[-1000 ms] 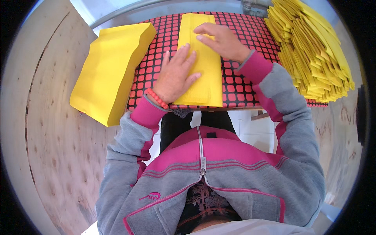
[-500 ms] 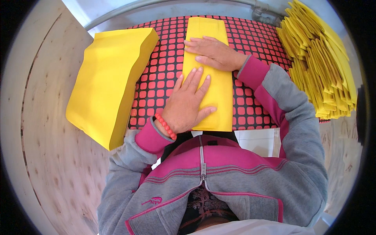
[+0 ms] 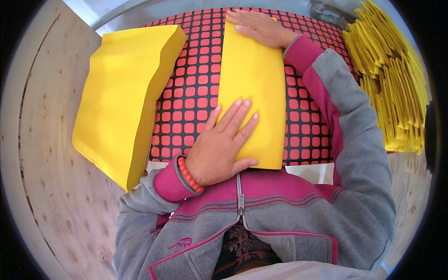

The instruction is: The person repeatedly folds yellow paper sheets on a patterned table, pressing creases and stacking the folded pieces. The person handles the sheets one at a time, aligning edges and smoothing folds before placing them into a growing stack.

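Observation:
A long folded piece of yellow sheet material (image 3: 252, 84) lies lengthwise on the table in front of me. My left hand (image 3: 219, 147), with a red bead bracelet at the wrist, rests flat on its near left part with the fingers spread. At its far end my right hand (image 3: 261, 29) lies across the top, palm down and fingers stretched out. Neither hand grips anything. The underside of the folded piece is hidden.
To the left, a thick stack of flat yellow sheets (image 3: 126, 88) overhangs the near table edge. A tall pile of folded yellow pieces (image 3: 392, 88) stands at the right. The table (image 3: 186, 100) wears a red and black checked cover; a wooden panel (image 3: 56, 116) rises on the left.
My right hand has slid away from me to the far end of the folded piece. My left hand has moved slightly nearer to me. The view has shifted a little.

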### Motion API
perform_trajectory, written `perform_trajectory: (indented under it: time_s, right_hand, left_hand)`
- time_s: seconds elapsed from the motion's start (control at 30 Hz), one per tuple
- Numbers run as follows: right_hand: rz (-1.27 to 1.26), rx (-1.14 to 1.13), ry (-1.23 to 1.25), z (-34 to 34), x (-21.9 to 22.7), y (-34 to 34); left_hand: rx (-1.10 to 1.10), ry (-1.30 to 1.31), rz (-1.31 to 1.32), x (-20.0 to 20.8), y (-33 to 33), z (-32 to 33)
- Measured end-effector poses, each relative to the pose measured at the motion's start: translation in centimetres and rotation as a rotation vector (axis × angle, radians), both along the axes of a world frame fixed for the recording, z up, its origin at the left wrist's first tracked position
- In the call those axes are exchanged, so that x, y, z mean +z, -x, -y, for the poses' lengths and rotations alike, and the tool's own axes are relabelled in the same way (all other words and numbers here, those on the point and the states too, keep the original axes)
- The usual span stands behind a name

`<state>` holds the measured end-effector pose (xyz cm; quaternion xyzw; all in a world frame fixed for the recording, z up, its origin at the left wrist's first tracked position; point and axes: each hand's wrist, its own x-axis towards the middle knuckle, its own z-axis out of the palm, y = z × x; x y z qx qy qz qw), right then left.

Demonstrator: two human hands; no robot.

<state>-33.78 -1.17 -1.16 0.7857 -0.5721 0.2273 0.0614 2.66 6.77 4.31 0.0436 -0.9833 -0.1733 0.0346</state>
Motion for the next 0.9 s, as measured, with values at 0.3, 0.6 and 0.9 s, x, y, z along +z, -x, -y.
perform_trajectory:
  time_s: [0.3, 0.6, 0.9]
  right_hand:
    - [0.036, -0.117, -0.197, 0.7, 0.7, 1.0]
    - [-0.012, 0.114, -0.152, -4.7, 1.9, -5.7]
    - [-0.029, 0.268, -0.079, -13.1, 2.8, -12.6]
  left_hand:
    - [0.03, 0.024, -0.01, -0.5, -2.5, -1.4]
    - [0.007, 0.132, -0.126, -2.2, -2.9, -1.2]
    - [-0.056, 0.265, -0.456, -3.7, -4.3, -1.1]
